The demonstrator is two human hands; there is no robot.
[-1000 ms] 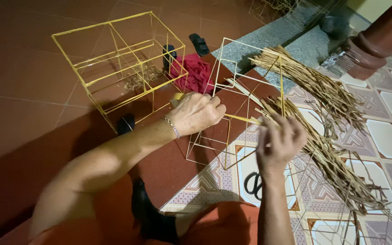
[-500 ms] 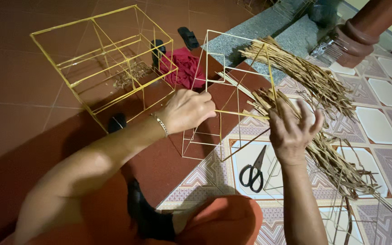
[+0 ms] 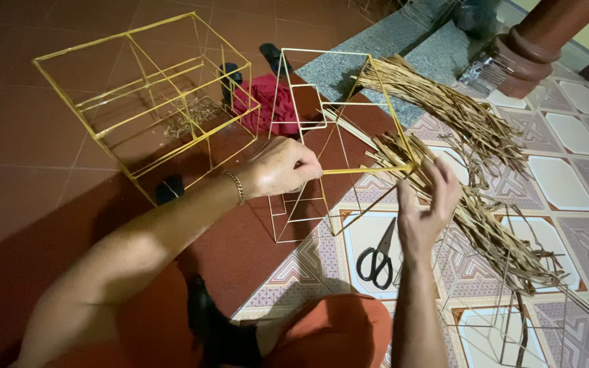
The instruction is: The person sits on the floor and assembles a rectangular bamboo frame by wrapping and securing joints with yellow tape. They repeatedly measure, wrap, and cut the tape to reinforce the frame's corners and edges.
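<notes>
My left hand (image 3: 282,165) grips a thin yellow stick frame (image 3: 322,136), a pale box of sticks standing tilted on the floor. One yellow stick (image 3: 366,170) runs level from my left fingers to my right hand (image 3: 425,204), which pinches its far end by the frame's corner. A bracelet is on my left wrist. A bundle of dry tan strips (image 3: 472,170) lies just behind and to the right of my right hand.
A larger yellow stick cube frame (image 3: 138,102) stands at the back left. A red cloth (image 3: 267,102) lies between the frames. Black scissors (image 3: 376,255) rest on the patterned tiles below my right hand. A brown pillar base (image 3: 533,54) is at the top right.
The view has moved closer. My right hand rose from the strips and took the end of the yellow stick, which is now stretched level between both hands.
</notes>
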